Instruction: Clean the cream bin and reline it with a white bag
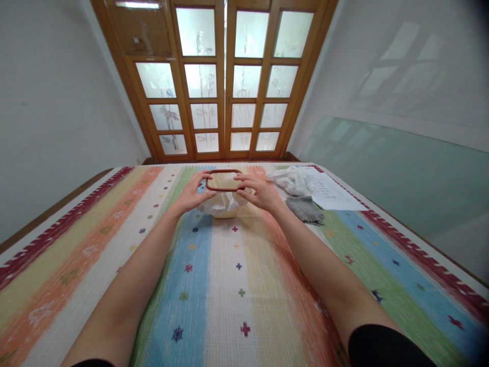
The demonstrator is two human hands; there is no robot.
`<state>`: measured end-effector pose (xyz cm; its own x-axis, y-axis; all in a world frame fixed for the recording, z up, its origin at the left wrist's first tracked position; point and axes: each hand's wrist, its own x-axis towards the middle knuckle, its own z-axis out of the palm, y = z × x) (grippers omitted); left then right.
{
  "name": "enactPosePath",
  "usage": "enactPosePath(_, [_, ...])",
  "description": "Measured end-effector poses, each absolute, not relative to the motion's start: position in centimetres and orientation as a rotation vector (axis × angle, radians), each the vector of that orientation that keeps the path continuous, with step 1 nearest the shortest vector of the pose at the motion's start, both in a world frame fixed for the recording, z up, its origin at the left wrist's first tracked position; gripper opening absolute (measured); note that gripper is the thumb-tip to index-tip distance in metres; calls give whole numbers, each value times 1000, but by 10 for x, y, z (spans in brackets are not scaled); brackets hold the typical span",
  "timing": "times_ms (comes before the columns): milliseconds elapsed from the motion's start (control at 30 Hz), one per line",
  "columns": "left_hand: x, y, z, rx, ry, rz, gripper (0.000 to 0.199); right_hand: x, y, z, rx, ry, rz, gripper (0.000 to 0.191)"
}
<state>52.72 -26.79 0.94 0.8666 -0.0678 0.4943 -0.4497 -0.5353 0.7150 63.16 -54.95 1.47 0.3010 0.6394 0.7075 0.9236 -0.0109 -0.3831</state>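
A brown, rounded-rectangular rim (223,190) with a pale, see-through-looking middle is held level over the far part of the table. My left hand (194,192) grips its left end between thumb and fingers. At the opposite end, my right hand (256,191) pinches it with fingers on top and thumb below. Directly beneath is a crumpled, clear-whitish plastic wrap (225,202) around something with a yellowish base (224,215). Whether the rim touches that bundle I cannot tell.
A striped, patterned cloth (223,285) covers the table. To the right lie a white crumpled plastic bag (292,179), a grey cloth (305,210) and a printed paper sheet (336,191). Wooden doors (225,81) with frosted panes stand beyond the table, with walls on both sides.
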Motion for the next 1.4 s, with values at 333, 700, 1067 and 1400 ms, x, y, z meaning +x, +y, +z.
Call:
enactPosePath(333, [525,-277,10,2015,-279,486,38,633,-546,11,-1721,-1412,-391,22])
enactPosePath(700, [546,-281,-19,1887,-222,579,24,637,-524,2,-1716,-1126,-361,37])
enactPosePath(1067, [553,-284,-29,1866,-262,580,39,654,-514,-2,-1784,-1213,-351,37])
enactPosePath(1400, [557,-291,-39,1817,-286,702,40,662,-510,-21,-1750,-1121,-287,33])
